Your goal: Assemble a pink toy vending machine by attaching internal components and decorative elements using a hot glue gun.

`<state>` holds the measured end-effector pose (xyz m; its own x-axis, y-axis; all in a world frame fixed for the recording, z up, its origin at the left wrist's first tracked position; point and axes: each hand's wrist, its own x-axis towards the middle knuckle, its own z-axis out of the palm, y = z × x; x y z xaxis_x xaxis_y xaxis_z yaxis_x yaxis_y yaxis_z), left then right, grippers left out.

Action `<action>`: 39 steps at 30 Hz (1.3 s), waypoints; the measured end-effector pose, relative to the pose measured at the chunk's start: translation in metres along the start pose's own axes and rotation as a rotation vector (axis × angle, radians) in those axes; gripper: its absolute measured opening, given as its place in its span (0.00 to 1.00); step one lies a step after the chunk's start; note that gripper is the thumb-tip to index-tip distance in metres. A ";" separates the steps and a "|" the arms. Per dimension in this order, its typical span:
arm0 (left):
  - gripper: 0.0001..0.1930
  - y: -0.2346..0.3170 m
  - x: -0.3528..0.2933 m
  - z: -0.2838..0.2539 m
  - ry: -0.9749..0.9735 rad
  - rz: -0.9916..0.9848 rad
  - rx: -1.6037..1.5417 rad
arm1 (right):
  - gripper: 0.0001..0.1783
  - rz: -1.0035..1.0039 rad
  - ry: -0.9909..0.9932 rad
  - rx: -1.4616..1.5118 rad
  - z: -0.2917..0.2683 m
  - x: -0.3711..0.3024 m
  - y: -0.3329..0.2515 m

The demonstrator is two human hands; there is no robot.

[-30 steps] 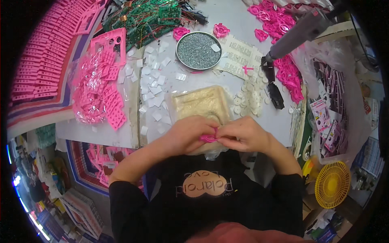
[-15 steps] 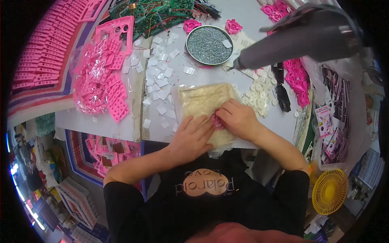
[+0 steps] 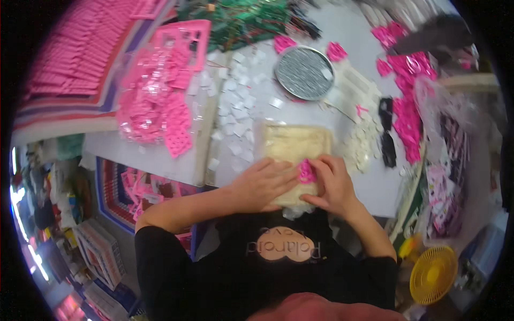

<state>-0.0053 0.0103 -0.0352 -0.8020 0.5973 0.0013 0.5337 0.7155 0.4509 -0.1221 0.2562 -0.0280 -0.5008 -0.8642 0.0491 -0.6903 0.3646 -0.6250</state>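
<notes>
On the table's front edge lies a flat cream pad wrapped in clear plastic. A small bright pink plastic part rests on it, between my two hands. My left hand is laid flat over the pad's near left side, its fingertips close to the pink part. To the right of the part, my right hand has thumb and fingers apart, with nothing clearly held between them. Motion blur hides the part's finer shape and whether the fingertips touch it.
Beyond the pad stands a round dish of small metal pieces. White discs and black parts lie at right, white squares at left. A bag of pink parts sits farther left. A dark hanging tool is at upper right.
My right fingers have loosened from their pinch on the pink part and spread apart. The dark tool has swung away toward the upper right. The whole view has shifted slightly.
</notes>
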 end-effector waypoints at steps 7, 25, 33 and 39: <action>0.18 -0.110 -0.007 -0.139 0.277 -0.645 -0.618 | 0.48 0.078 -0.004 -0.007 0.001 0.000 -0.005; 0.21 -0.496 -0.062 -0.226 0.211 -1.339 0.315 | 0.44 0.168 -0.082 0.012 -0.004 0.001 -0.010; 0.12 -0.254 -0.079 -0.243 0.534 -0.828 0.683 | 0.38 -0.009 0.066 -0.205 -0.015 0.007 -0.015; 0.06 -0.029 -0.048 -0.137 0.279 -0.393 0.376 | 0.36 0.258 0.127 0.982 -0.016 0.039 -0.042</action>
<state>-0.0189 -0.0887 0.0745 -0.9710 0.1816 0.1552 0.2009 0.9723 0.1194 -0.1216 0.2125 0.0125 -0.6649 -0.7354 -0.1306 0.1500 0.0398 -0.9879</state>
